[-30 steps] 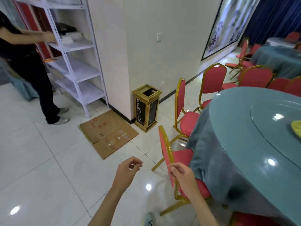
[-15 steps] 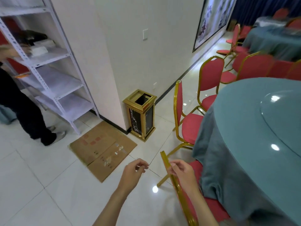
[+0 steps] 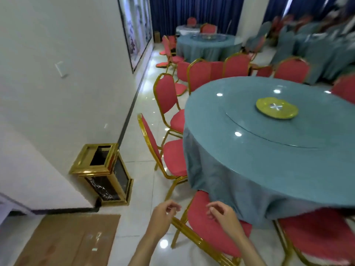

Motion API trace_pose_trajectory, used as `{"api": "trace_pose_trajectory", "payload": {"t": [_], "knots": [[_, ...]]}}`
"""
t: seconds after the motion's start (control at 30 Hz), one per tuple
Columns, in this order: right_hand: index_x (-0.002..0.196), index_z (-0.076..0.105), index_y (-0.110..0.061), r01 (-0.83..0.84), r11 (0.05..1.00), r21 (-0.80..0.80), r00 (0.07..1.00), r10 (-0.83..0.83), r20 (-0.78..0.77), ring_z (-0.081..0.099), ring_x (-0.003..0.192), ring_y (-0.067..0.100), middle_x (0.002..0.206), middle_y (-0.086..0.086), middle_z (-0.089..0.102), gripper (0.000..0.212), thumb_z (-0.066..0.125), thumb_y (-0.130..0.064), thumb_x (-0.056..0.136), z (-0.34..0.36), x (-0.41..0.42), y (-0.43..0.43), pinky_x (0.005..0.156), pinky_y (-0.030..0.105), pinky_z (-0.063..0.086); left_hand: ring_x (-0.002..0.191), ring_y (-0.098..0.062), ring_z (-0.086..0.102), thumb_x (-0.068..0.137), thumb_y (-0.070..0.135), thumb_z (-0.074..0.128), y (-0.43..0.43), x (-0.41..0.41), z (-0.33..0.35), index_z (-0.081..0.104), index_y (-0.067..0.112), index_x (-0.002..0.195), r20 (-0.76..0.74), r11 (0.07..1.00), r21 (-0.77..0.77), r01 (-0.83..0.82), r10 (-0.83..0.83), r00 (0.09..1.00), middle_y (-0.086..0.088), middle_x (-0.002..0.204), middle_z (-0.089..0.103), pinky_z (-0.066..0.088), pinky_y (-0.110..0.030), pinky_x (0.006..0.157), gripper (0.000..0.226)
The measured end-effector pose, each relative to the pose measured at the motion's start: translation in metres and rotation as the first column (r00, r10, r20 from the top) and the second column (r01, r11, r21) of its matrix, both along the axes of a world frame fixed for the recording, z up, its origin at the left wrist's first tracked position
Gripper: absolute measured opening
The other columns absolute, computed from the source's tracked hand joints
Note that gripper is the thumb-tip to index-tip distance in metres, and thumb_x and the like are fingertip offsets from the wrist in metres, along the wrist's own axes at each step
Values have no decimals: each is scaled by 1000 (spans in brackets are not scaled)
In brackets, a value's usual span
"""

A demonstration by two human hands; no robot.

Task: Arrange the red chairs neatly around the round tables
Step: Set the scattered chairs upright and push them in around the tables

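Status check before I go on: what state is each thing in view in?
Nearest chair: upright, seat front at the tablecloth.
Next chair: upright, seat meets the table.
Left hand: loosely curled, holding nothing.
Right hand: loosely curled, holding nothing, over nearest seat.
Bin: upright by wall, top open.
Cardboard: flat on floor.
Green dish: on table centre.

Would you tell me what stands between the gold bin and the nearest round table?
Head view: a red chair stands between the gold bin and the round table, its seat towards the table.
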State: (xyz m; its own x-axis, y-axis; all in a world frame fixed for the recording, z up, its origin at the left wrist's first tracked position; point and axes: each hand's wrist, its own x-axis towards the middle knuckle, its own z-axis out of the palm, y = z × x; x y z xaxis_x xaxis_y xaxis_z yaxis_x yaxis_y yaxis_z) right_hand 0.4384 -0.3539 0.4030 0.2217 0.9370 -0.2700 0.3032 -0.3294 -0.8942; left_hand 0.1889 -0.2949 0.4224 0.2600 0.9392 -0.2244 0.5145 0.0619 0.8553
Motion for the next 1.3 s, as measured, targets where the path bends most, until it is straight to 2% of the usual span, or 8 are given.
{"api": "trace_pose_trajectory", "payload": {"t": [0.13, 0.27, 0.33, 0.57, 0.77, 0.93, 1.07, 1.3], "knots": [[92, 74, -24, 184, 981, -58, 973, -174, 150, 72, 75, 6, 79, -7, 77, 18, 64, -11, 98, -9, -15, -32, 76, 28, 57, 103, -7, 64, 93, -11, 48, 23, -9, -16, 73, 29, 98, -56, 939, -102, 329, -335, 940, 12, 104, 70, 52, -14, 84, 47], [87, 65, -28, 403, 879, -257, 840, -243, 486, 62, 76, 7, 82, -8, 68, 17, 55, -32, 100, -32, -26, -90, 63, 25, 45, 121, -8, 50, 85, -10, 47, 22, -17, -41, 60, 43, 122, -181, 686, -202, 699, -727, 662, 15, 128, 53, 44, -28, 107, 66], [79, 58, -26, 450, 841, -299, 827, -266, 496, 57, 72, 9, 78, -5, 61, 32, 45, -36, 107, -42, -35, -119, 64, 26, 42, 126, -11, 37, 90, -1, 52, 17, -14, -46, 47, 48, 129, -216, 607, -191, 772, -793, 570, 13, 134, 43, 33, -28, 113, 63], [76, 54, -31, 479, 863, -158, 738, -299, 605, 56, 71, 7, 72, -8, 58, 38, 39, -38, 110, -43, -59, -140, 72, 33, 43, 134, -16, 33, 100, 46, 59, 9, -7, -71, 47, 45, 131, -304, 674, -72, 735, -717, 627, 18, 129, 43, 38, -31, 107, 34], [74, 39, -40, 511, 847, -146, 672, -288, 682, 47, 71, 4, 71, -15, 48, 36, 36, -35, 110, -43, -72, -139, 75, 28, 36, 125, -15, 35, 84, 77, 57, 6, 5, -79, 46, 40, 118, -414, 682, -100, 725, -691, 593, 14, 124, 44, 48, -38, 94, 52], [98, 53, -45, 524, 835, -167, 736, -346, 583, 50, 99, 3, 97, -22, 54, 27, 35, -63, 102, -53, -81, -151, 91, 29, 40, 110, -11, 40, 73, 92, 43, 7, 1, -87, 48, 39, 112, -446, 677, 34, 736, -649, 617, 17, 114, 46, 50, -31, 84, 66], [117, 51, -42, 494, 865, -88, 794, -407, 452, 34, 120, -4, 121, -20, 44, 65, 29, -91, 81, -61, -86, -148, 100, 13, 27, 103, -9, 41, 59, 102, 33, 14, 4, -94, 48, 41, 106, -436, 665, 61, 744, -653, 619, 21, 111, 45, 51, -31, 82, 78], [118, 53, -46, 486, 864, -132, 834, -412, 367, 21, 136, 6, 139, -16, 36, 88, 27, -107, 61, -61, -64, -134, 107, 26, 24, 104, -9, 39, 52, 105, 35, 23, 15, -92, 47, 41, 113, -444, 669, -17, 743, -671, 594, 23, 114, 43, 51, -34, 84, 90]]}}
